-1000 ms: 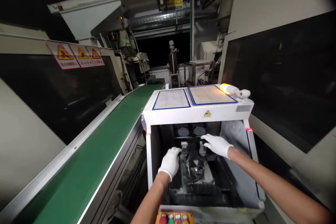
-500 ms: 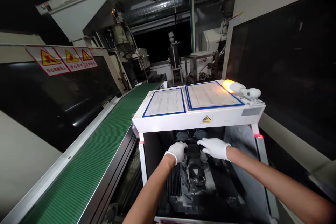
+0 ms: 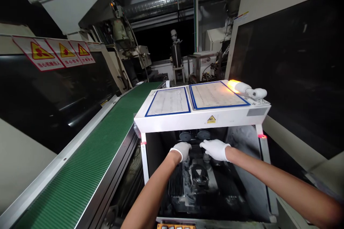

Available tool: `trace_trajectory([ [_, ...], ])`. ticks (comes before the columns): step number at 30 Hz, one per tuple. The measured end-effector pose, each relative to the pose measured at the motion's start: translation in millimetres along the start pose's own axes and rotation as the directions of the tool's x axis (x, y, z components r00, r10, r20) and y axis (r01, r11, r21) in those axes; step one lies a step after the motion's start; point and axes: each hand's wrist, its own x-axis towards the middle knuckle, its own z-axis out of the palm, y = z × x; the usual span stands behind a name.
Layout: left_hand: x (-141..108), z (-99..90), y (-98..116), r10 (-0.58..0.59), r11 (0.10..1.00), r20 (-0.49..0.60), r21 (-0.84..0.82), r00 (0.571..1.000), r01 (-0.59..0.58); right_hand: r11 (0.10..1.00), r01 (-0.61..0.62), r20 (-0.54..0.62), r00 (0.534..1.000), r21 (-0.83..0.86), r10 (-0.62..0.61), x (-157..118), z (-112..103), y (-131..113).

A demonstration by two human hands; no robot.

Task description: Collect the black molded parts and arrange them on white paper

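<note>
Both hands wear white gloves and reach into the dark interior of a white machine housing (image 3: 201, 118). My left hand (image 3: 182, 150) is curled, its fingertips pointing right. My right hand (image 3: 215, 149) faces it, with fingers and thumb drawn together toward the left. A dark part lies in the narrow gap between the fingertips; its kind does not show, and whether the fingers grip it is hard to see. Just above the hands are two round grey discs (image 3: 185, 136). Below them sits a black fixture (image 3: 199, 175) with a light triangle on it, covered in pale dust.
A green ribbed conveyor belt (image 3: 88, 150) runs along the left. Orange-framed buttons (image 3: 176, 226) show at the bottom edge. A lit orange warning lamp (image 3: 238, 86) is on the housing's top. Large machines with warning signs (image 3: 63, 53) stand on both sides.
The view has tilted slightly down and shifted, bringing the orange-framed buttons in at the bottom. Both hands stay at the same place inside the housing, a little closer together.
</note>
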Motion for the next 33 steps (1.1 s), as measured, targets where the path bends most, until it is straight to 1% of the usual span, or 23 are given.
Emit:
trace_trajectory([
  [2,3.7,-1.8,-0.6,0.004,1.0,0.028,-0.003,1.0,-0.003,1.0,-0.001,0.021,1.0,-0.01,0.001,2.1,-1.6,-0.2],
  [4,5.5,-2.0,-2.4,0.008,1.0,0.033,-0.014,0.999,-0.007,1.0,-0.006,0.03,1.0,-0.014,0.006,3.1,-2.1,0.7],
  [6,5.0,0.0,-5.7,-0.001,0.999,0.011,-0.041,1.0,0.002,1.0,-0.009,0.028,1.0,-0.005,0.009,2.5,-1.5,2.3],
  [10,2.9,6.7,-14.7,-0.058,0.993,-0.04,-0.101,0.998,0.054,1.0,-0.018,0.013,1.0,0.016,0.018,-1.2,-0.1,3.8],
  [15,7.7,7.3,-20.6,-0.052,0.994,-0.015,-0.1,0.999,0.05,0.999,-0.037,0.053,0.998,0.014,0.036,-1.7,-5.4,1.6],
  [17,9.9,5.4,-20.8,-0.046,0.995,0.003,-0.089,0.999,0.046,0.999,-0.041,0.068,0.997,0.006,0.041,-0.7,-8.0,1.3],
  [20,12.2,1.5,-20.4,-0.043,0.997,0.019,-0.071,0.999,0.044,0.999,-0.034,0.06,0.998,0.0,0.034,0.4,-9.7,2.3],
  [25,15.3,-9.0,-18.6,-0.028,0.999,0.065,-0.032,0.998,0.03,1.0,-0.01,0.034,0.999,-0.023,0.011,1.4,-6.9,5.5],
  [28,15.4,-13.8,-16.2,-0.024,1.0,0.067,-0.015,0.997,0.025,1.0,-0.005,0.031,1.0,-0.026,0.005,2.0,-5.7,6.3],
  [33,13.3,-10.3,-13.4,-0.022,1.0,0.066,0.0,0.998,0.022,1.0,-0.01,0.051,0.999,-0.025,0.011,2.1,-7.9,5.2],
])
